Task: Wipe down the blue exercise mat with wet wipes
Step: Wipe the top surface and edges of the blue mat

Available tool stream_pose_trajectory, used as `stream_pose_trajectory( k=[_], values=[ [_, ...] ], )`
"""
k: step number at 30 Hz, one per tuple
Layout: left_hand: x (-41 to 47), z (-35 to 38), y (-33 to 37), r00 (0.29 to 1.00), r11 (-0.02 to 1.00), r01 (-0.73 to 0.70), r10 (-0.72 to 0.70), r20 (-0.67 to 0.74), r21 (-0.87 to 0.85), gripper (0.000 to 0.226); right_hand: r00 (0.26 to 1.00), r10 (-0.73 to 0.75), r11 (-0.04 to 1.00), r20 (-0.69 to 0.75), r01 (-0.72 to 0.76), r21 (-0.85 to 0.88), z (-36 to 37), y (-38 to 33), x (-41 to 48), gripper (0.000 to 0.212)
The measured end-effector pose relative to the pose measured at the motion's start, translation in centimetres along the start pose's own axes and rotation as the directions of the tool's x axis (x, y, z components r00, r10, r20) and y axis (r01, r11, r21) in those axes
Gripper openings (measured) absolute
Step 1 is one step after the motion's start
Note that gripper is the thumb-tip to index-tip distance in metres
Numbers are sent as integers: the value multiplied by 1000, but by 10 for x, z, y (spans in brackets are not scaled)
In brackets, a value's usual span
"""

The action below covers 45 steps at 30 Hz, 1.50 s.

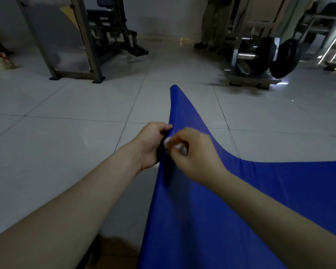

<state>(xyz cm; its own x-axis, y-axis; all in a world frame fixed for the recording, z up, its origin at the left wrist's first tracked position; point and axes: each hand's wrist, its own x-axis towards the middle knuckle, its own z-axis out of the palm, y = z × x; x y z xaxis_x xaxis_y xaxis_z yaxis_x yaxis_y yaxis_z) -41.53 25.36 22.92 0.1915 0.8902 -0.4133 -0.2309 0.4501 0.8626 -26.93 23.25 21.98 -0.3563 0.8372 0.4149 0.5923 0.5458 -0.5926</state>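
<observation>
The blue mat [192, 210] rises from the bottom centre of the frame to a lifted corner at mid-frame, and the rest spreads off to the right over the tiled floor [66, 113]. The left hand [152, 144] has its fingers curled round the raised edge. The right hand [195, 154] pinches a small bunched wipe [166, 141] at that same edge. Wadded so tight, the wipe probably covers little surface, so patches could be missed. If the left grip slackens, the edge may flop and pick up dirt from the floor. Blur around the wipe makes its contact with the mat hard to confirm.
</observation>
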Motion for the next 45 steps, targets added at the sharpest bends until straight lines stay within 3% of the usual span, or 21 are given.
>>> stream_pose_trajectory(
  k=[3,5,7,9,12,15,20,22,25,27,30,34,36,39,41,45],
  values=[
    [1,-1,-2,997,1000,4,-5,-71,-16,38,952,-190,982,239,184,46,9,-25,-26,8],
    [-1,0,-2,996,1000,-5,4,-84,-6,36,920,-277,958,277,287,7,8,-29,-29,7],
    [-1,0,-1,995,1000,-23,24,-98,15,36,951,-239,967,194,252,-43,4,-19,-19,10],
    [-1,0,0,994,997,-31,38,-100,76,39,991,-124,988,46,128,-83,-1,-3,-4,12],
    [1,4,-2,997,975,35,-19,-74,219,48,998,4,993,-66,-12,-115,-5,11,6,10],
    [0,4,-3,993,957,58,-27,-111,285,49,1000,-11,997,10,12,-73,2,1,-4,12],
    [3,0,-3,985,991,53,-32,-168,121,43,945,-196,981,263,186,63,9,-22,-26,7],
    [2,1,-3,990,989,38,-18,-139,141,37,959,-169,985,227,171,13,5,-14,-19,9],
    [0,3,-2,994,978,-15,38,-105,210,13,998,-27,998,53,30,-59,-4,-1,-1,13],
    [0,4,-3,990,977,-36,63,-125,213,12,999,20,997,24,-18,-79,-4,0,2,13],
    [1,5,-4,975,985,-41,76,-209,167,23,989,-34,999,143,34,1,2,-14,-12,12],
    [5,2,-4,972,979,-35,80,-220,200,29,899,-210,978,383,193,84,8,-31,-35,12],
    [5,2,-3,982,973,-46,85,-171,225,30,918,-207,977,338,211,26,5,-22,-30,14],
    [0,7,-3,983,877,-65,139,-121,476,34,991,-48,996,125,57,-71,-2,2,-11,17],
    [0,9,-3,972,804,-98,204,-117,587,36,998,38,998,53,-35,-54,-3,11,-4,18],
    [5,7,-1,952,848,-130,253,-176,513,34,986,-50,998,158,44,45,8,-9,-23,11]
  ],
)
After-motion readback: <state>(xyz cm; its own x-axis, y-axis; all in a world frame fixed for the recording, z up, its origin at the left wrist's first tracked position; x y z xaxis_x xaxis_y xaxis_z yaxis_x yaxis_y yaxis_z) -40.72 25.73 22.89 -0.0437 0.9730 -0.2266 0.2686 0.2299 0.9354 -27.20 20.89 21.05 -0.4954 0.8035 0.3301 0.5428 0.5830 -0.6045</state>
